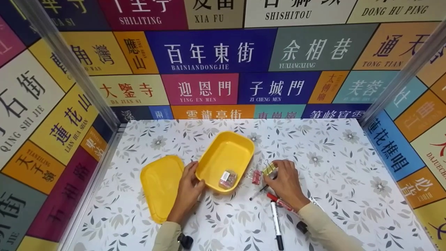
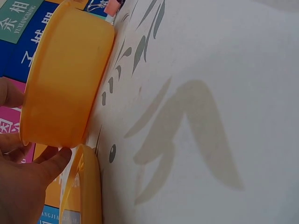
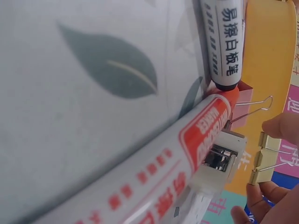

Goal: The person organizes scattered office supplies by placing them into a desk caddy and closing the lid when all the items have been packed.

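Observation:
A yellow plastic box point(image 1: 223, 153) stands without its lid on the table. My left hand point(image 1: 191, 184) grips its left side near the front corner. Seen from the left wrist, the fingers point(image 2: 53, 161) are at the box's rim. A small clear packet point(image 1: 228, 179) with a white label and pinkish contents lies inside. My right hand point(image 1: 287, 181) pinches a pale yellow binder clip point(image 3: 265, 161) between thumb and fingers, right of the box. A pink binder clip point(image 1: 256, 177) lies between the box and that hand.
The yellow lid point(image 1: 160, 188) lies left of the box, partly behind my left forearm. Below my right hand are a red whiteboard marker point(image 1: 273, 197), a black whiteboard marker point(image 1: 276, 221) and a slim dark pen point(image 1: 258, 193). A small white object point(image 3: 224, 156) sits beside the markers.

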`<move>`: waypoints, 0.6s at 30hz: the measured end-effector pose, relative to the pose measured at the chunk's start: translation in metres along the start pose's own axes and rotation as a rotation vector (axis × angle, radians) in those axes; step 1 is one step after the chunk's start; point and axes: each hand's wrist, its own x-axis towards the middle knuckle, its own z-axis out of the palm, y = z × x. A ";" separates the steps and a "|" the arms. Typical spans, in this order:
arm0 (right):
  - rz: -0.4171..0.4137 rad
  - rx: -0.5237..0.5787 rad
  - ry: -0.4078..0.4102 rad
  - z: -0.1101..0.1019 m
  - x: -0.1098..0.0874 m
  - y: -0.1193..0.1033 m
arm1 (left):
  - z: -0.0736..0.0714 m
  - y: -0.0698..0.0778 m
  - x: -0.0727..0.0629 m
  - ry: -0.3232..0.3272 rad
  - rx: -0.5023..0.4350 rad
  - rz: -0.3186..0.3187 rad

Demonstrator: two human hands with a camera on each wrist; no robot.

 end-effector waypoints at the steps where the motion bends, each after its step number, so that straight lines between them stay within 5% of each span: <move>1: 0.000 0.007 0.004 0.000 0.001 0.000 | 0.000 0.000 0.000 -0.002 0.006 -0.006; 18: -0.102 0.057 0.044 -0.003 0.008 -0.009 | 0.000 0.001 0.000 0.001 0.053 -0.049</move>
